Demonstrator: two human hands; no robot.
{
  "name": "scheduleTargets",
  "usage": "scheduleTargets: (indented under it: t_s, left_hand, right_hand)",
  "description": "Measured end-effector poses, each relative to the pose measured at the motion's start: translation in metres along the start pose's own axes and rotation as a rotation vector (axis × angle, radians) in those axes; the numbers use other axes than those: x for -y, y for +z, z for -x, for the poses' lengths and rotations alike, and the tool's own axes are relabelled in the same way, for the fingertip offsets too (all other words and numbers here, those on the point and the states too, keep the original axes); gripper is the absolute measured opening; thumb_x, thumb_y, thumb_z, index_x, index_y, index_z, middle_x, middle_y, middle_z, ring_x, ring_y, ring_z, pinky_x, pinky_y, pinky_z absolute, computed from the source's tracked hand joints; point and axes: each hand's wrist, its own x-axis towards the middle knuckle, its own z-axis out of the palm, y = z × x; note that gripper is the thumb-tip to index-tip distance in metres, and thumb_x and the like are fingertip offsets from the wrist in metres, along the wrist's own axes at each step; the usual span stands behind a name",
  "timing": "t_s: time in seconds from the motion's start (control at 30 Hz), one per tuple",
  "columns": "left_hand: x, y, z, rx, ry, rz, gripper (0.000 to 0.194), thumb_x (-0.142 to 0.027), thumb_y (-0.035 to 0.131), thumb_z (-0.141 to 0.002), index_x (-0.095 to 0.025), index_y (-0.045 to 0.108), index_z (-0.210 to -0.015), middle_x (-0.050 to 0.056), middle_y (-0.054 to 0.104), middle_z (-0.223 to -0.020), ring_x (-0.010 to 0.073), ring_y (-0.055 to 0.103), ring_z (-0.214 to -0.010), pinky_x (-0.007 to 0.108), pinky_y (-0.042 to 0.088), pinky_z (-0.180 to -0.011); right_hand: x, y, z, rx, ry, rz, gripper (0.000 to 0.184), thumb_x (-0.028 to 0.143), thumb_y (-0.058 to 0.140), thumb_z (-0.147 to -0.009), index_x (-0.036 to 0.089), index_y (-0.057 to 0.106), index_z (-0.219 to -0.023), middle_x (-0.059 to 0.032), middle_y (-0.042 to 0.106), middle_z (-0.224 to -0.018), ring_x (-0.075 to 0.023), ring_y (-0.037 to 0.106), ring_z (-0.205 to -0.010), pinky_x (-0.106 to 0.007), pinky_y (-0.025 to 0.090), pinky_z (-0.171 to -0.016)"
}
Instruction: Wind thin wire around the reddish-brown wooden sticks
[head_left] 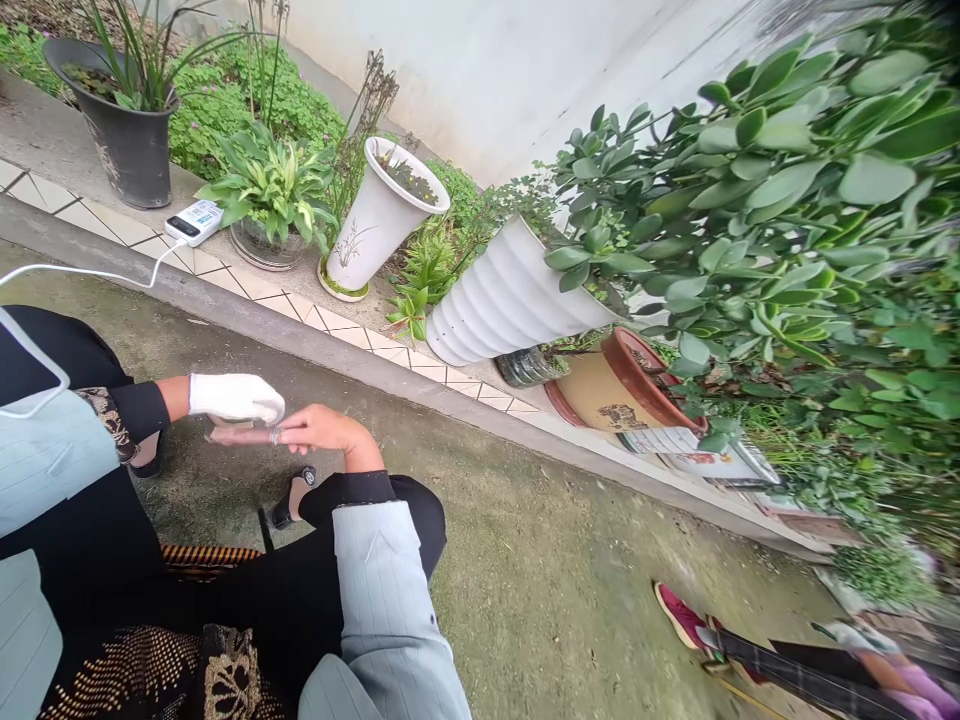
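My left hand (234, 397) wears a white knitted glove, its fingers pressed together and bent downward. Just below it is a narrow, pale pinkish object (238, 436) with a greyish, metallic-looking bit near its right end; its kind is unclear. My right hand (321, 430) is bare and closes its fingers on that right end. The two hands almost meet over the ground in front of my knees. Whatever the gloved fingertips grip is hidden.
A tiled ledge (330, 322) holds a black pot (131, 150), a white vase-like pot (386, 225), a ribbed white planter (510, 295) and a tan pot (611, 385). A white device (193, 222) with a cable lies there. Another person's red shoe (679, 612) is at lower right.
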Motion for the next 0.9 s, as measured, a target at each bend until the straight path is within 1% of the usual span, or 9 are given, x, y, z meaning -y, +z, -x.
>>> scheduleTargets:
  t_s: [0.13,0.2,0.27,0.47,0.6,0.7,0.8,0.87,0.9]
  left_hand:
    - [-0.004,-0.007,-0.004,0.033,-0.154,0.263,0.032,-0.037,0.042,-0.092,-0.01,0.058,-0.088,0.002,0.056,-0.068,0.0102,0.044,-0.057,0.02,0.038,-0.056]
    - [-0.011,-0.006,-0.004,0.06,-0.17,0.181,0.028,-0.034,0.045,-0.091,-0.011,0.059,-0.083,0.001,0.056,-0.066,0.0103,0.045,-0.057,0.02,0.037,-0.057]
    - [-0.019,-0.002,-0.004,0.134,-0.161,0.074,0.024,-0.03,0.046,-0.089,-0.012,0.059,-0.078,-0.001,0.056,-0.063,0.01,0.044,-0.055,0.02,0.034,-0.056]
    - [-0.021,0.004,0.001,0.207,-0.1,-0.122,0.026,-0.027,0.043,-0.091,-0.016,0.056,-0.07,-0.003,0.051,-0.055,0.0098,0.036,-0.048,0.022,0.027,-0.052]
    - [-0.013,-0.003,0.002,0.143,-0.033,-0.276,0.025,-0.025,0.046,-0.088,-0.016,0.056,-0.068,-0.001,0.055,-0.061,0.0115,0.033,-0.054,0.023,0.025,-0.055]
    - [-0.012,-0.009,0.001,0.118,-0.018,-0.344,0.023,-0.025,0.046,-0.088,-0.016,0.059,-0.072,0.0,0.058,-0.068,0.012,0.035,-0.058,0.023,0.025,-0.058]
    - [-0.013,-0.014,0.0,0.102,-0.043,-0.309,0.024,-0.027,0.045,-0.088,-0.015,0.058,-0.071,0.0,0.057,-0.068,0.0115,0.036,-0.06,0.022,0.027,-0.06]
    - [-0.011,-0.015,-0.001,0.089,-0.088,-0.221,0.025,-0.028,0.045,-0.087,-0.014,0.056,-0.07,-0.001,0.055,-0.066,0.011,0.036,-0.06,0.021,0.029,-0.059]
    - [-0.009,-0.016,-0.002,0.079,-0.116,-0.15,0.025,-0.029,0.045,-0.087,-0.013,0.056,-0.071,0.0,0.055,-0.066,0.0107,0.036,-0.06,0.02,0.03,-0.059]
  right_hand:
    - [-0.004,-0.015,0.017,-0.626,-0.232,-0.456,0.038,0.053,0.059,-0.077,0.016,0.064,-0.085,-0.0004,0.061,-0.07,-0.007,0.05,-0.053,-0.02,0.037,-0.049]
    - [-0.009,-0.022,0.018,-0.856,-0.184,-0.501,0.037,0.053,0.058,-0.078,0.016,0.063,-0.081,-0.0004,0.06,-0.068,-0.007,0.048,-0.051,-0.02,0.035,-0.047]
    - [-0.013,-0.025,0.013,-0.918,-0.026,-0.362,0.034,0.049,0.058,-0.078,0.016,0.064,-0.08,-0.0002,0.059,-0.065,-0.0077,0.048,-0.05,-0.02,0.034,-0.047]
    - [-0.017,-0.021,-0.001,-0.738,0.4,0.379,0.033,0.048,0.056,-0.084,0.019,0.07,-0.077,-0.0045,0.066,-0.069,-0.014,0.057,-0.064,-0.024,0.037,-0.059]
    - [-0.015,-0.015,-0.006,-0.455,0.482,0.482,0.031,0.045,0.057,-0.084,0.018,0.071,-0.076,-0.0061,0.069,-0.071,-0.0147,0.06,-0.065,-0.024,0.038,-0.06]
    - [-0.01,-0.003,-0.011,-0.2,0.418,0.406,0.028,0.04,0.058,-0.084,0.016,0.068,-0.073,-0.0037,0.066,-0.065,-0.0116,0.057,-0.057,-0.023,0.038,-0.058]
    - [0.0,0.008,-0.014,0.055,0.212,0.264,0.026,0.039,0.061,-0.082,0.016,0.067,-0.071,0.0005,0.062,-0.06,-0.0085,0.053,-0.052,-0.021,0.038,-0.056]
    - [0.005,0.009,-0.009,0.117,0.045,0.139,0.026,0.04,0.062,-0.08,0.016,0.067,-0.075,0.0021,0.061,-0.061,-0.0075,0.052,-0.053,-0.02,0.039,-0.056]
    - [0.007,0.007,-0.005,0.066,-0.026,0.072,0.026,0.041,0.062,-0.079,0.016,0.068,-0.079,0.0021,0.061,-0.063,-0.0073,0.053,-0.054,-0.02,0.04,-0.056]
